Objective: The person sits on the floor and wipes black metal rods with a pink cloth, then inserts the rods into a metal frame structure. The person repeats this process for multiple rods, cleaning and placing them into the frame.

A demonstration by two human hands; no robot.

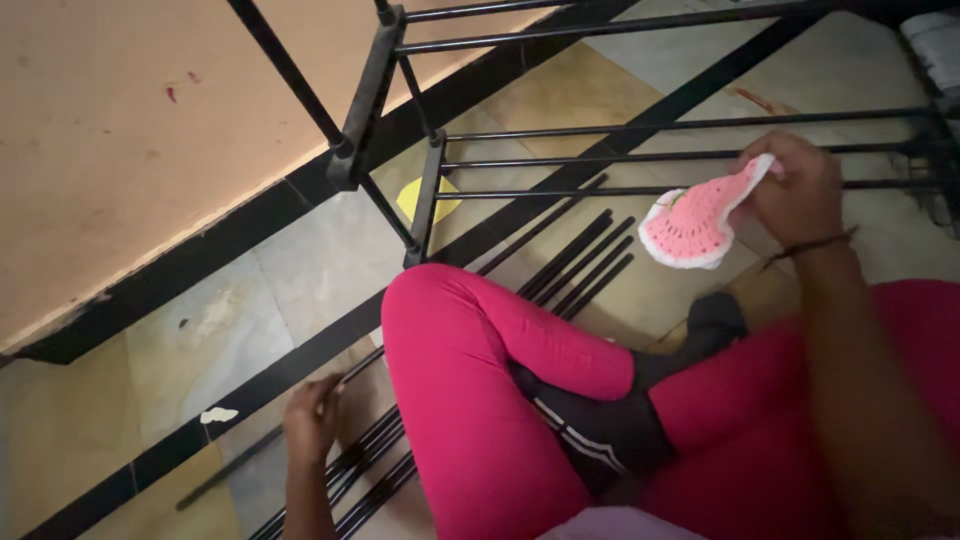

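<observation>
Where the fingers (762, 190) of the right hand (800, 190) close, they pinch the upper edge of a pink crocheted cloth (693, 225) with a white border, held at the right of the scene just in front of the lower bars of a black metal rack (425, 190). Hanging from the grip, the cloth spreads like a fan down and to the left, clear of the floor. A dark band circles the right wrist. At near left, the left hand (310, 420) rests on the floor with its fingers curled about the end of a thin black rod (262, 450) that lies slanting on the tiles; how firmly they grip it cannot be told. Just right of that hand lies a bundle of black rods (370, 480), which passes under the bent leg and shows again farther off beside the rack. Between the two hands sit the person's crossed legs in bright pink trousers (470, 400), with dark socks (600, 430) bearing pale stripes. The rack stands on its frame at far centre, its horizontal bars running off to the right. A yellow scrap (412, 198) lies on the floor behind its upright. The tiled floor (200, 320), beige with black strips, meets a peach wall (120, 130) at far left.
</observation>
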